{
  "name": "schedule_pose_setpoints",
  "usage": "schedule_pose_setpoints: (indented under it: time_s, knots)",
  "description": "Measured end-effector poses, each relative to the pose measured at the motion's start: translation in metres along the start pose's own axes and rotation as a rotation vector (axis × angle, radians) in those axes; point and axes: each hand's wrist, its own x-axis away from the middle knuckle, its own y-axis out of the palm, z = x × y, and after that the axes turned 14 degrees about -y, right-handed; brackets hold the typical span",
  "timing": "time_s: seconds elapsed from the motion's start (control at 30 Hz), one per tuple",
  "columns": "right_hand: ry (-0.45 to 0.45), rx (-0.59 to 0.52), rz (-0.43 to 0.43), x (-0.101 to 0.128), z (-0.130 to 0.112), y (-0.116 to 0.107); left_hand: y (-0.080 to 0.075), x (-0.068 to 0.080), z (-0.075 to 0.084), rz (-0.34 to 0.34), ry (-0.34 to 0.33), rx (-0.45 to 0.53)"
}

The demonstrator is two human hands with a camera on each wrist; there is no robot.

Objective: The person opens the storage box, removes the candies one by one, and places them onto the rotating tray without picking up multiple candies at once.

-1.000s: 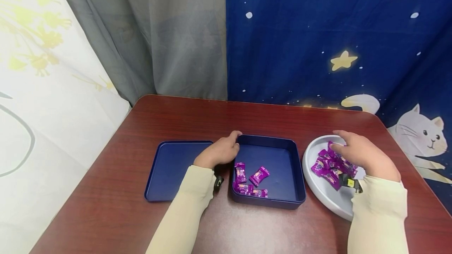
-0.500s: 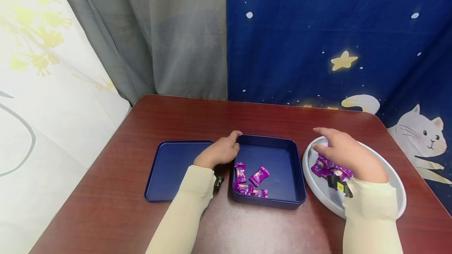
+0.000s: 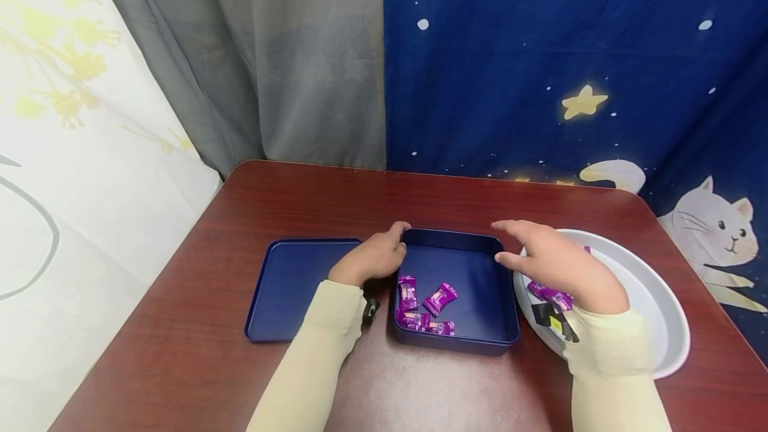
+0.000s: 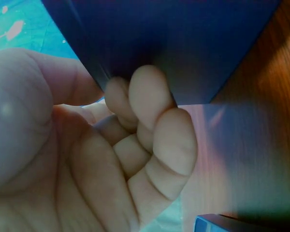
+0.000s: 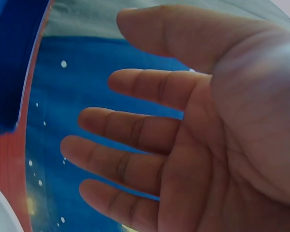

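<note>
The square, smooth dark-blue tin box [image 3: 474, 285] on the glossy worktop [image 3: 372, 205] is gripped at its left corner by the left hand [image 3: 372, 260]. The right hand [image 3: 555, 265], its grip spread and empty, has been shifted from the round white plate [image 3: 651, 299] to the box's right rim.

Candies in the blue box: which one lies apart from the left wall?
The tilted candy near the middle of the blue box; the other candies hug the left wall and front-left corner.
</note>
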Motion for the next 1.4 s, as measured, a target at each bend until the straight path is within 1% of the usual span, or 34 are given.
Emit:
schedule_pose_setpoints:
  time_s: [0.17, 0.43, 0.77, 1.0, 1.13, 1.3, 1.4]
  knots:
    - [-0.091, 0.005, 0.008, -0.012, -0.005, 0.011, 0.000, 0.000, -0.001, -0.001, 0.005, 0.004]
    - [-0.213, 0.003, -0.062, -0.036, -0.015, 0.038, 0.000, -0.002, -0.001, 0.005, 0.003, -0.007]
    - [-0.251, -0.025, -0.157, -0.050, -0.020, 0.062, 0.000, -0.003, 0.000, 0.002, -0.010, -0.009]
    - [-0.262, -0.046, -0.237, -0.054, -0.019, 0.077, 0.000, -0.004, -0.001, -0.005, -0.011, -0.008]
    - [-0.293, -0.054, -0.272, -0.055, -0.020, 0.082, 0.000, -0.004, -0.002, -0.004, -0.010, -0.010]
    - [-0.359, -0.060, -0.279, -0.058, -0.019, 0.087, 0.000, -0.005, -0.002, 0.000, -0.002, -0.016]
    - [-0.383, -0.062, -0.277, -0.059, -0.019, 0.088, 0.000, -0.005, -0.003, 0.000, 0.002, -0.017]
